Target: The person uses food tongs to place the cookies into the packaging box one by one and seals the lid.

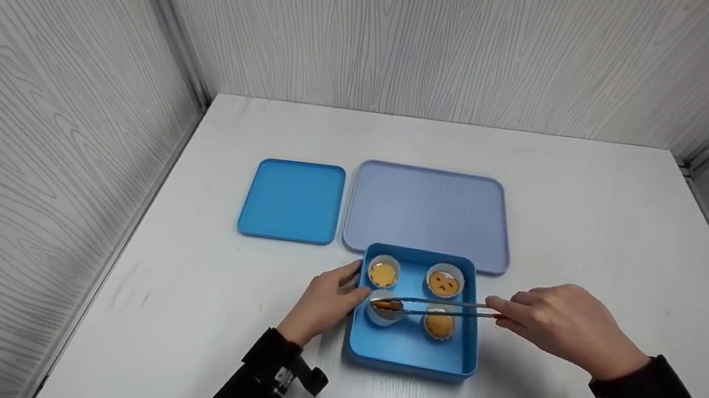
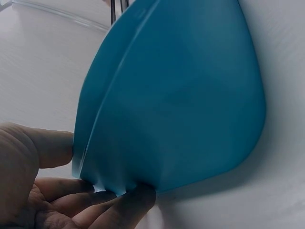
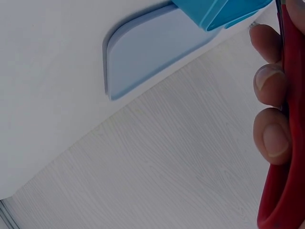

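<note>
A blue square box (image 1: 403,355) holds several white paper cups with small biscuits. My left hand (image 1: 326,302) grips its left wall, thumb at the rim and fingers against the outside, as the left wrist view shows too. My right hand (image 1: 560,326) holds tongs (image 1: 469,304), whose red handle (image 3: 294,119) fills the right edge of the right wrist view. The tongs reach leftward across the box. Their tips are at a brown biscuit (image 1: 388,305) in the front-left paper cup (image 1: 383,320); whether it touches the cup's bottom I cannot tell. A face-patterned biscuit (image 1: 443,284) lies back right.
Directly behind the box lies a pale lavender tray (image 1: 430,211). To that tray's left is a flat blue tray (image 1: 293,202). The white table (image 1: 592,219) is bounded by grey wood-grain panels (image 1: 446,42) at the back and sides.
</note>
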{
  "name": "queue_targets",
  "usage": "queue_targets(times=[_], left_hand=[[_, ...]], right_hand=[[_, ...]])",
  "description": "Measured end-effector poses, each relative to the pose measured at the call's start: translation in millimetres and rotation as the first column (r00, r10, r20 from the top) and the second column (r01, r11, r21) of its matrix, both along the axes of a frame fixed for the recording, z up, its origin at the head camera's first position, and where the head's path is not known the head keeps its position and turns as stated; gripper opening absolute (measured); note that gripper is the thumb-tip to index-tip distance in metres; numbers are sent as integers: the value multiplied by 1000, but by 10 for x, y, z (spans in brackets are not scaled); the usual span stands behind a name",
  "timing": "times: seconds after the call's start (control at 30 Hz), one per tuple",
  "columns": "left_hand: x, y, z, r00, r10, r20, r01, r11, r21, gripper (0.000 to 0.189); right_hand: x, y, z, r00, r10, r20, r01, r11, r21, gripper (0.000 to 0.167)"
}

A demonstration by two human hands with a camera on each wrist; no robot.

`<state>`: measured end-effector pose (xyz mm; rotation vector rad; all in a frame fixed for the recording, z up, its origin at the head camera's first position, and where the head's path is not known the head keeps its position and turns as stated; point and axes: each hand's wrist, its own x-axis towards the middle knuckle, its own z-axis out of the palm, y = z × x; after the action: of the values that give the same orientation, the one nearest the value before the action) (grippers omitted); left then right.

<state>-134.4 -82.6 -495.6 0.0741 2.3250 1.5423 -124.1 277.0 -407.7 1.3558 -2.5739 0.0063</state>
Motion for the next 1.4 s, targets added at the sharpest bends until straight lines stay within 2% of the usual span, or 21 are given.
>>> queue_targets(times=[0.33, 0.7, 1.0, 1.2, 1.4], left_hand=[[-2, -2, -8, 1000, -6, -17, 6, 1000, -6, 63], [6, -14, -24, 1000, -14, -14, 14, 1000, 5, 64], [-3, -12, -29, 999, -20, -26, 20, 1000, -16, 64], [-2, -8, -30, 999, -17, -32, 17, 1000, -21, 64], [-2, -2, -27, 1000, -13, -27, 12, 1000, -25, 64]], right_hand=[[6, 32, -22, 995, -12, -99, 16, 999, 42, 33], [-1, 68, 4, 995, 19, -93, -21, 1000, -14, 39], [16, 164, 118, 995, 55, -89, -62, 994, -86, 47], [33, 244, 189, 996, 30, -84, -40, 993, -115, 50], [29, 338, 197, 995, 9, -99, -23, 989, -146, 52]])
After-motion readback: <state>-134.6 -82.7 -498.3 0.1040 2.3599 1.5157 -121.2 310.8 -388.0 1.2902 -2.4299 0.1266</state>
